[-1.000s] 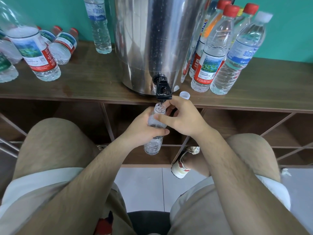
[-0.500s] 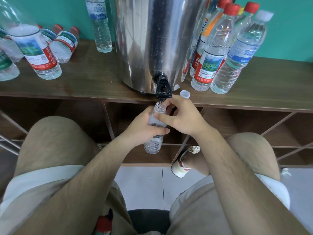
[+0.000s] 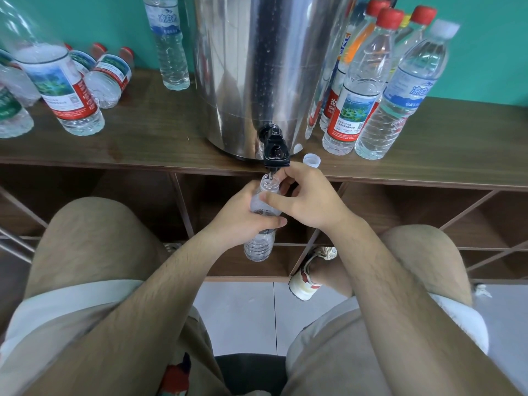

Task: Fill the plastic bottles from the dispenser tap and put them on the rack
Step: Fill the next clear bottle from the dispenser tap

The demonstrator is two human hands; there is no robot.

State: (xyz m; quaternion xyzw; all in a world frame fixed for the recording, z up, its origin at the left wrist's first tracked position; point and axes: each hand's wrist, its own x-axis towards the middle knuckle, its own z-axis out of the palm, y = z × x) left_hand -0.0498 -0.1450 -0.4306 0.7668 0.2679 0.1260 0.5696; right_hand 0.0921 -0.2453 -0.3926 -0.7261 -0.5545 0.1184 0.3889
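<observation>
A small clear plastic bottle [image 3: 258, 247] hangs upright under the black tap [image 3: 275, 151] of the steel dispenser [image 3: 257, 67], with its open mouth right below the spout. Water shows in its lower part. My left hand [image 3: 243, 221] grips the bottle round its middle. My right hand [image 3: 310, 201] holds it near the top: the thumb lies across the shoulder and the fingers curl behind the neck just below the tap. A white cap [image 3: 311, 160] lies on the shelf edge beside the tap.
Several capped bottles [image 3: 354, 110] stand on the wooden rack top [image 3: 160, 138] right of the dispenser. More bottles [image 3: 65, 90] stand or lie at the left, and one [image 3: 171, 44] stands beside the dispenser. Open cubbies sit below, with my knees close in front.
</observation>
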